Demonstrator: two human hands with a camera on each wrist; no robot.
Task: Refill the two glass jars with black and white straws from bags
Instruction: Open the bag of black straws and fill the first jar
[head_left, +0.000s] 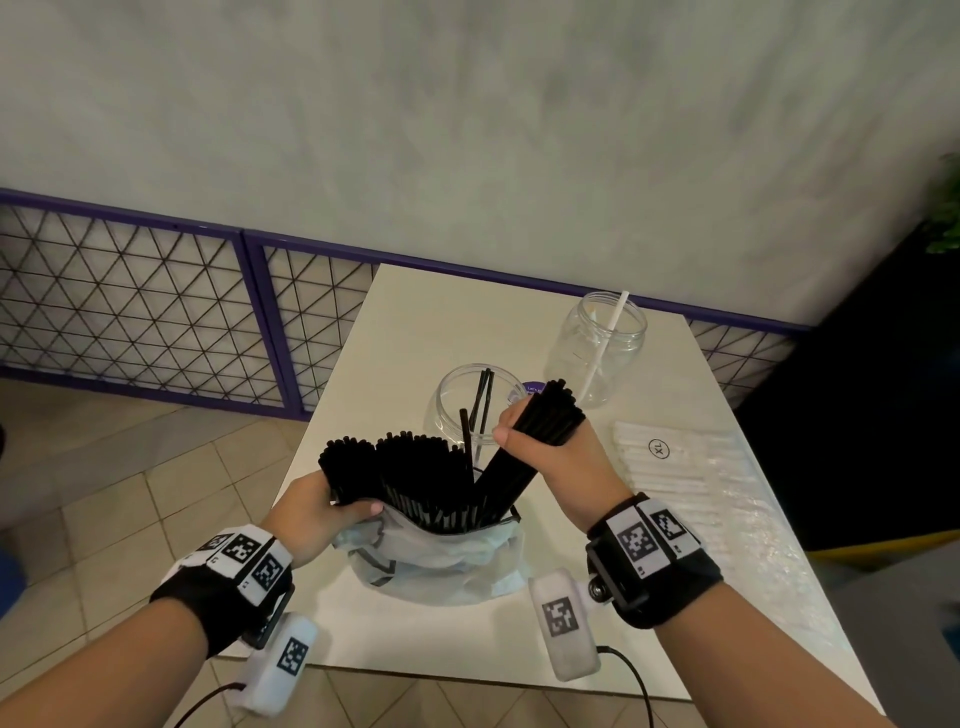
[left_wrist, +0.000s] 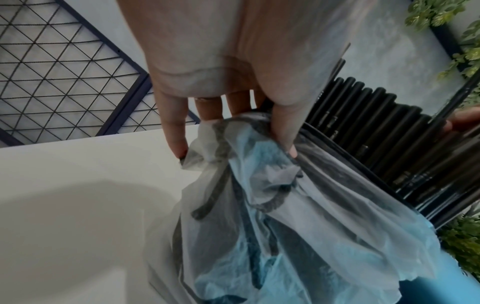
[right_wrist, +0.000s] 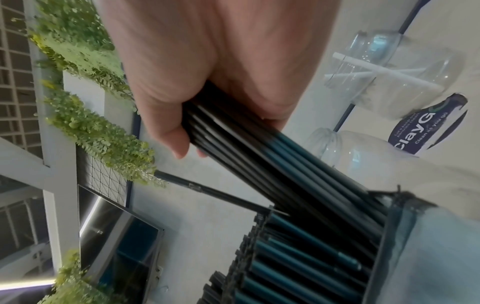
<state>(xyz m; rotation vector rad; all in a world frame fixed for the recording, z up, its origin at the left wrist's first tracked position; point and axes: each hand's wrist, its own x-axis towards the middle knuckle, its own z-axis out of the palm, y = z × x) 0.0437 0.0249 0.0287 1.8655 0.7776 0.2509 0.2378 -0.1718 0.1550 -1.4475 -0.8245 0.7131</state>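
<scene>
Your right hand (head_left: 540, 452) clutches a bundle of black straws (head_left: 524, 452); your left hand (head_left: 311, 512) pinches the bag (head_left: 441, 556) on the bench (head_left: 415, 322).

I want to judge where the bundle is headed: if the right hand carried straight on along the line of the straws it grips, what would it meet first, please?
Probably the near jar: the right hand grips a bundle of black straws whose tips point up and away by that jar's rim, though they may pass just right of it; depth is unclear.
</scene>
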